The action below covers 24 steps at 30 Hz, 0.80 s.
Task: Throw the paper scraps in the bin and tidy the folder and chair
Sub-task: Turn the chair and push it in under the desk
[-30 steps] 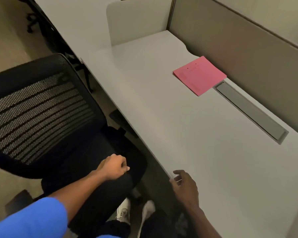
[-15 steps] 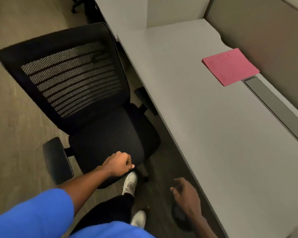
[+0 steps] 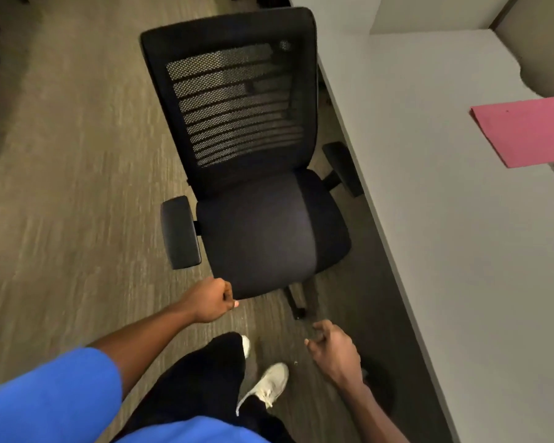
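A black office chair point(image 3: 263, 225) with a mesh back stands on the floor beside the grey desk point(image 3: 429, 235), its seat facing me. My left hand point(image 3: 210, 300) is closed in a fist at the seat's front left corner; whether it grips the seat or holds anything is unclear. My right hand point(image 3: 333, 353) hangs lower right with fingers loosely apart and holds nothing. A pink folder point(image 3: 525, 132) lies flat on the desk at the far right. No paper scraps are visible.
The desk edge runs diagonally along the chair's right armrest point(image 3: 343, 169). A dark round shape point(image 3: 378, 398) sits on the floor under the desk edge, partly behind my right forearm. Carpeted floor point(image 3: 77, 187) spreads to the left. My white shoe point(image 3: 271, 383) is below the seat.
The view has swung left and down, so the chair now fills the middle and the folder sits at the right edge. My left fist stays by the seat's front; my right hand has left the desk edge.
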Motion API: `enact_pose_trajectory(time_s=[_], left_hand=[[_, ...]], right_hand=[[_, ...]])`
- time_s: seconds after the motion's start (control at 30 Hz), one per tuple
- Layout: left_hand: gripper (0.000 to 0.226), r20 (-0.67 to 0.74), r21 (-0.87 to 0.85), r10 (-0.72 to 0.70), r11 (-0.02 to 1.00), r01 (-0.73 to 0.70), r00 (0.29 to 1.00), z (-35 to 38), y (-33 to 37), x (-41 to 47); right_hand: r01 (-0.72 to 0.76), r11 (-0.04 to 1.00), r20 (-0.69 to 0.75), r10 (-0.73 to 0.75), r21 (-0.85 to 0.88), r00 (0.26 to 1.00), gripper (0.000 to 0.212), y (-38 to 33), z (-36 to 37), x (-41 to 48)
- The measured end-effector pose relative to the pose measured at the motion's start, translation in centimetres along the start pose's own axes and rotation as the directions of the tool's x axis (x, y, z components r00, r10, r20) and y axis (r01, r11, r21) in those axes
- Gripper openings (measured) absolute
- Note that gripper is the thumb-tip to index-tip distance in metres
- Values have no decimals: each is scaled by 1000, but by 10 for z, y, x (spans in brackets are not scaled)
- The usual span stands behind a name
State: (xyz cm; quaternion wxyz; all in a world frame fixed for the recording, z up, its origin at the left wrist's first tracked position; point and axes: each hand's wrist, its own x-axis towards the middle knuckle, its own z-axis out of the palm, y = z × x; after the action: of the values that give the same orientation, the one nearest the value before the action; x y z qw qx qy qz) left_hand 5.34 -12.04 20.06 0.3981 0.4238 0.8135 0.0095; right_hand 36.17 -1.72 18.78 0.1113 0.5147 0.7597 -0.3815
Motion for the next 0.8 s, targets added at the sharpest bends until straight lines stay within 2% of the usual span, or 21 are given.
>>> enact_pose_trajectory(time_s=[0.2, 0.37, 0.6, 0.8], left_hand=[[34, 91, 37, -68, 997, 65, 994, -29, -84, -16], [35, 21, 50, -104, 993, 102, 994, -95, -164, 3], [30, -111, 22, -8, 1000, 11, 994, -221, -227, 61], [28, -201, -114, 105, 985, -130, 974, -314, -235, 110]], right_hand=[[89, 993, 29, -86, -84, 996, 46, -62, 27, 18], [121, 984, 13, -121, -130, 993, 54, -124, 53, 48], [69, 997, -79, -72, -30, 994, 63, -244, 96, 99], [171, 976, -25, -176, -134, 984, 84, -335, 144, 133]])
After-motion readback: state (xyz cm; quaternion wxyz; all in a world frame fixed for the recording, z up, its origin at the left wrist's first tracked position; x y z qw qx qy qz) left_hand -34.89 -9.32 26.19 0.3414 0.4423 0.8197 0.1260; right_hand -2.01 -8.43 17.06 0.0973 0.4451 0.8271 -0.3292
